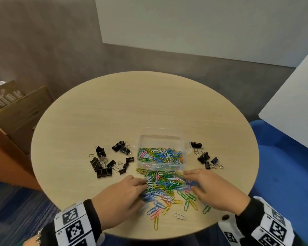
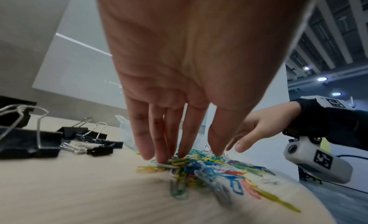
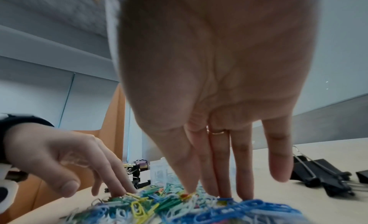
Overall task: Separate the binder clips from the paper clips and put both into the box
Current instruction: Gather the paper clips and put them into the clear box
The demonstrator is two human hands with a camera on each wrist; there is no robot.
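A heap of coloured paper clips (image 1: 167,185) lies on the round table in front of a clear plastic box (image 1: 160,153) that holds more paper clips. My left hand (image 1: 124,194) touches the heap's left side with straight fingers (image 2: 159,142). My right hand (image 1: 208,189) touches its right side, fingers (image 3: 221,164) also straight and pointing down onto the clips (image 3: 159,205). Black binder clips lie in two groups: several to the left of the box (image 1: 110,162) and several to its right (image 1: 205,157). Neither hand grips anything.
The round wooden table (image 1: 132,107) has bare surface behind the box. Loose paper clips (image 1: 179,216) lie scattered near the front edge. Cardboard boxes (image 1: 12,110) stand to the left of the table, a blue seat (image 1: 283,166) to the right.
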